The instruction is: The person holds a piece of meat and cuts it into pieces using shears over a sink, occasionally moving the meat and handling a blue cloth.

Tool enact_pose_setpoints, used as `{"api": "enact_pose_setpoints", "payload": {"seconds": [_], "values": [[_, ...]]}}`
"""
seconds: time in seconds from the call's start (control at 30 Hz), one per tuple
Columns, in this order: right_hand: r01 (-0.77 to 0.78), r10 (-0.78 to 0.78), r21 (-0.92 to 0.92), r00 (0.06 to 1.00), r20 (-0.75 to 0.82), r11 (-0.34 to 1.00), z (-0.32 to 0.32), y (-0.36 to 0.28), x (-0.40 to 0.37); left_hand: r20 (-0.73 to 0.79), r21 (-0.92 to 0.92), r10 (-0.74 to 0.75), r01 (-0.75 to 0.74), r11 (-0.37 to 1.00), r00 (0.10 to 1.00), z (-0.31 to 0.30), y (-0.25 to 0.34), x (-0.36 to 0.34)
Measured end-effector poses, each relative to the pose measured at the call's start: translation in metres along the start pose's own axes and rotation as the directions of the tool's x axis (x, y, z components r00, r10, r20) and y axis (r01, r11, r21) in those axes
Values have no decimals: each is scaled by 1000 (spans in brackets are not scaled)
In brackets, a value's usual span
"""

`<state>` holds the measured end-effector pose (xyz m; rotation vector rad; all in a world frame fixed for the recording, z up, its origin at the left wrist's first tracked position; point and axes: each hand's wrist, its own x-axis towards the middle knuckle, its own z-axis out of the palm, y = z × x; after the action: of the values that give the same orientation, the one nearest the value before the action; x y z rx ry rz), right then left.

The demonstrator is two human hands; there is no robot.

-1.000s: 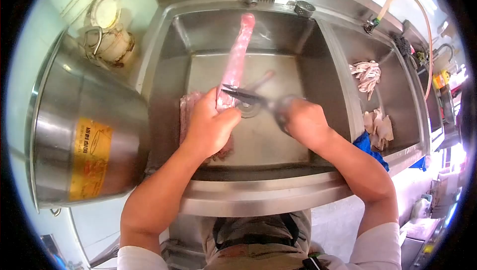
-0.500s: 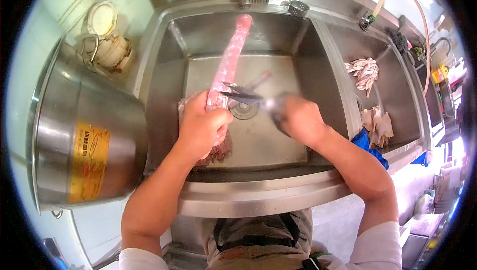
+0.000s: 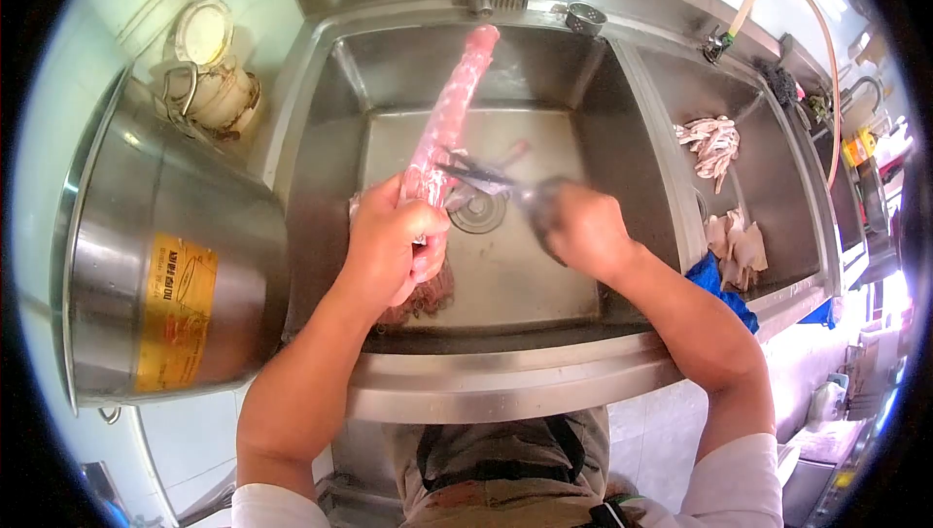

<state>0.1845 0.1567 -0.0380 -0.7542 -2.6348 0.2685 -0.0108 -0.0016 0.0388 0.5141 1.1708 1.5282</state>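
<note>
Over the large sink basin, my left hand (image 3: 394, 241) is closed around the lower end of a long, pink, skinned piece of meat (image 3: 455, 101) with a ridged surface like a neck. It slants up toward the far wall of the basin. My right hand (image 3: 586, 232) is closed on scissors (image 3: 476, 175), whose handles are blurred. Their dark blades touch or lie very near the meat just above my left fist, almost together. Below and behind my left hand lies a pile of reddish meat pieces (image 3: 426, 300), partly hidden. A pale, blurred strip (image 3: 510, 152) shows near the drain (image 3: 478, 212).
A tall steel pot (image 3: 112, 237) stands left of the sink (image 3: 515, 373), with a stained white bucket (image 3: 219, 101) behind it. The right basin holds pale strips (image 3: 714, 144) and flat pale pieces (image 3: 736, 246). A blue cloth (image 3: 721, 290) hangs over its near edge.
The scissor blades have drawn closer together at the meat. My left hand has shifted slightly, and the meat's far end has tipped a little up and right. My right hand stays about where it was.
</note>
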Motion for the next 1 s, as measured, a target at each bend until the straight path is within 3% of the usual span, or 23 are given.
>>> {"api": "enact_pose_setpoints", "payload": {"seconds": [0.2, 0.43, 0.47, 0.53, 0.73, 0.83, 0.93, 1.0], "values": [[104, -106, -75, 994, -23, 992, 17, 13, -2, 27, -37, -29, 30, 999, 999, 1, 1, -3], [40, -40, -13, 999, -13, 999, 17, 10, -4, 36, 5, -56, 56, 998, 998, 2, 5, -4], [28, -28, 9, 1000, -3, 1000, 17, 9, -5, -37, 195, 59, -51, 980, 998, 0, -1, 0], [10, -12, 60, 999, 30, 998, 7, -2, -4, -127, 557, 307, -189, 809, 943, -3, -16, 9], [95, -96, -47, 995, -14, 994, 6, -3, -1, -140, 601, 344, -197, 775, 928, 1, -22, 7], [51, -42, -100, 995, 89, 994, 10, 4, -1, -79, 735, 429, -238, 635, 900, -5, -24, 7], [-14, 16, -28, 996, 83, 1000, -2, -1, 1, -71, 838, 517, -230, 494, 853, -5, -21, 7], [-60, 60, -1, 986, 154, 998, 0, 7, 3, -99, 813, 477, -206, 545, 874, 1, -14, 2]]}}
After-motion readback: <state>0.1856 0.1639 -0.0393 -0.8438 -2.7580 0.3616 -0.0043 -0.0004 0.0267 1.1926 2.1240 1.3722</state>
